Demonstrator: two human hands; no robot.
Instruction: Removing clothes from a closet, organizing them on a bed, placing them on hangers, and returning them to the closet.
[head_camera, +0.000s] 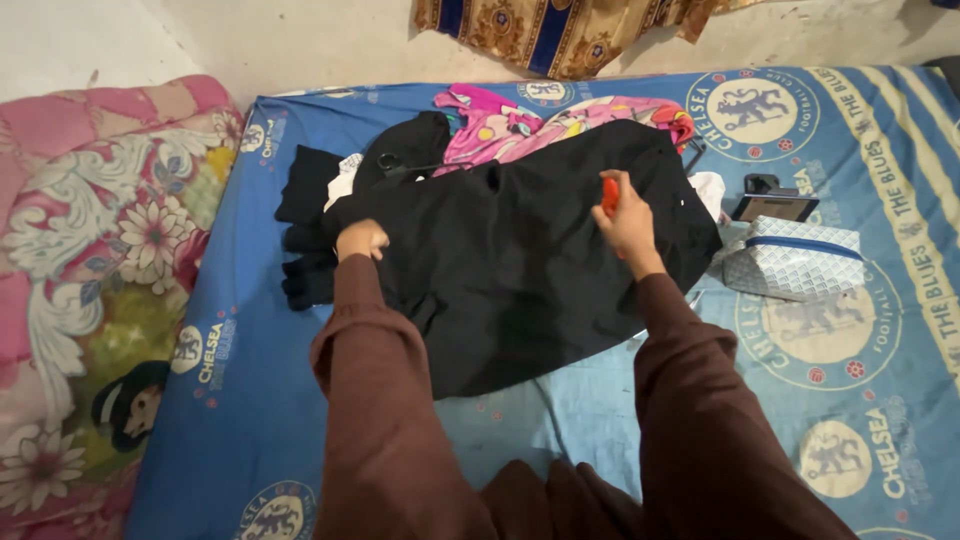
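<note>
Black garment (520, 270), soft matte cloth, lies spread at centre of the bed (240, 400), its near edge loose and uneven. Left hand (361, 240) clenched on the garment's left edge. Right hand (628, 222) grips a small red object (610, 194) above the cloth. Bare sheet near left; quilted pouch (795, 260) lies right; pink clothing (520, 125) bunched far.

- Premises: a home sleeping area, at floor level.
- A mattress (230, 400) in a blue printed sheet lies directly on the bare concrete floor (330, 40).
- A pink floral quilt (90, 260) adjoins its edge.
- Household clothing (520, 250) is piled on the mattress.
- A gold patterned cloth (560, 30) lies beyond the mattress head.
</note>
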